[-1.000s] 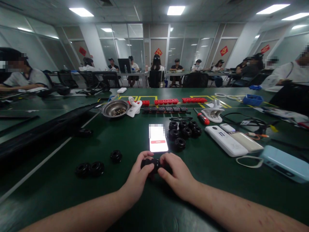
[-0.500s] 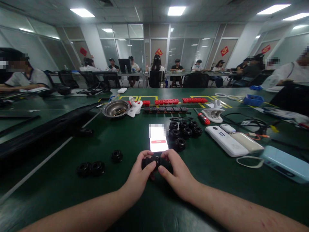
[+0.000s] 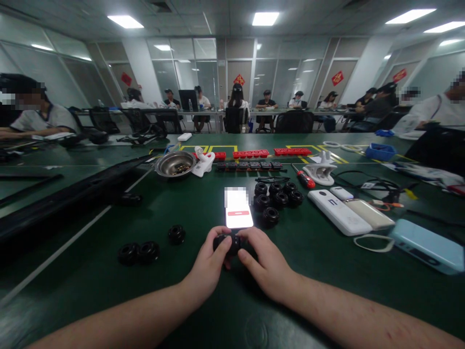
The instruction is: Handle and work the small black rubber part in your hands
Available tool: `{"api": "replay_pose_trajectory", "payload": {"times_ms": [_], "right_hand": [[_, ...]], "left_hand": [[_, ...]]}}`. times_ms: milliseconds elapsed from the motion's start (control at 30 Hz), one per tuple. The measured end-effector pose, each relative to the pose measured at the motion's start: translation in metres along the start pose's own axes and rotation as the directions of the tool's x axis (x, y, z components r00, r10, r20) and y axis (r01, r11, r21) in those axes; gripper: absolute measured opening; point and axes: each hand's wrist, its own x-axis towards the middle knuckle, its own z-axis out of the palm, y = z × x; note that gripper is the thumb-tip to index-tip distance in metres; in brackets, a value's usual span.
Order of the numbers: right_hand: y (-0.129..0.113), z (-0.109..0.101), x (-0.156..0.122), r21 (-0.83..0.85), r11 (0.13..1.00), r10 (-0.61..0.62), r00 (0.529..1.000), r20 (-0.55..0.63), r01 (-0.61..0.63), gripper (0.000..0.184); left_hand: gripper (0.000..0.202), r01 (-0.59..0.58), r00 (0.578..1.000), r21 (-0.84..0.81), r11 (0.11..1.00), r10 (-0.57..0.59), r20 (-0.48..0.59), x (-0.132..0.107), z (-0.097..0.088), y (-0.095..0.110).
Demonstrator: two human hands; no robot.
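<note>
The black round part (image 3: 225, 242) sits close to the near edge of the green worktop (image 3: 203, 194), at mid-width; whether it rests on the surface or is lifted clear cannot be told. The left hand (image 3: 209, 264) pinches the part from its left side, thumb and fingers curled around it; the right hand (image 3: 268, 265) pinches the same part from its right side, its fingertips close to those of the left hand. The lit phone (image 3: 238, 209) lies flat just beyond both hands, toward the far edge; a cluster of black rings (image 3: 278, 196) lies just right of the phone; three loose black rings (image 3: 148, 251) lie left of the hands, toward the left edge. A metal bowl (image 3: 174, 164) stands nearer the far edge, with red strips (image 3: 250, 153) to its right; a red-handled screwdriver (image 3: 304, 179), a white power bank (image 3: 339, 212) and a pale blue case (image 3: 428, 246) lie toward the right edge.
</note>
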Motion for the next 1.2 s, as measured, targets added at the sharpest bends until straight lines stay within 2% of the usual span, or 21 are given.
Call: {"api": "replay_pose_trajectory", "payload": {"times_ms": [100,200,267,367,467,567,667,800,900,1067,1200], "right_hand": [[0.0038,0.0017,0.0006,-0.046,0.996,0.080,0.996,0.042,-0.078,0.018],[0.0070,0.0037,0.0024,-0.057,0.994,0.098,0.993,0.068,-0.094,0.015],[0.0074,0.0041,0.0029,-0.015,0.998,0.068,0.997,0.047,-0.068,0.007],[0.0058,0.0029,0.0022,0.043,0.998,-0.042,0.999,0.005,0.042,0.028],[0.0032,0.0011,0.0003,0.058,0.992,-0.110,0.994,0.001,0.109,0.036],[0.0027,0.0004,-0.0006,0.054,0.998,-0.026,1.000,-0.002,0.027,0.033],[0.0049,0.0011,0.0012,0.031,0.996,0.087,0.996,0.028,-0.088,0.014],[0.0078,0.0023,0.0042,-0.018,0.995,0.100,0.992,0.075,-0.099,0.019],[0.0065,0.0011,0.0022,-0.014,0.999,0.045,0.999,0.024,-0.044,0.008],[0.0003,-0.0033,-0.0027,-0.014,0.982,-0.187,0.982,-0.016,0.187,0.031],[-0.0012,-0.0031,-0.0017,0.008,0.990,-0.144,0.990,0.003,0.144,0.033]], "left_hand": [[0.026,0.007,1.000,0.038,0.999,-0.007,0.008,-0.0027,0.0004,0.0030],[0.028,0.031,1.000,0.072,0.997,-0.031,0.003,-0.0045,0.0007,0.0073],[0.027,0.040,0.999,0.042,0.998,-0.040,-0.006,-0.0039,0.0010,0.0084],[0.024,0.032,0.999,-0.006,0.999,-0.032,0.006,-0.0017,0.0015,0.0062],[0.026,0.021,1.000,-0.012,1.000,-0.021,0.014,-0.0011,0.0020,0.0035],[0.025,0.036,0.999,-0.028,0.999,-0.036,0.004,-0.0029,0.0017,0.0047],[0.027,0.057,0.998,-0.019,0.998,-0.057,0.004,-0.0054,0.0005,0.0079],[0.030,0.034,0.998,-0.020,0.999,-0.033,0.049,-0.0057,-0.0017,0.0081],[0.026,0.015,0.997,-0.053,0.998,-0.011,0.075,-0.0044,-0.0023,0.0055],[0.026,0.044,0.996,-0.077,0.996,-0.038,0.077,-0.0027,-0.0002,0.0045],[0.022,0.069,0.997,-0.070,0.995,-0.066,0.039,-0.0021,0.0012,0.0067]]}}
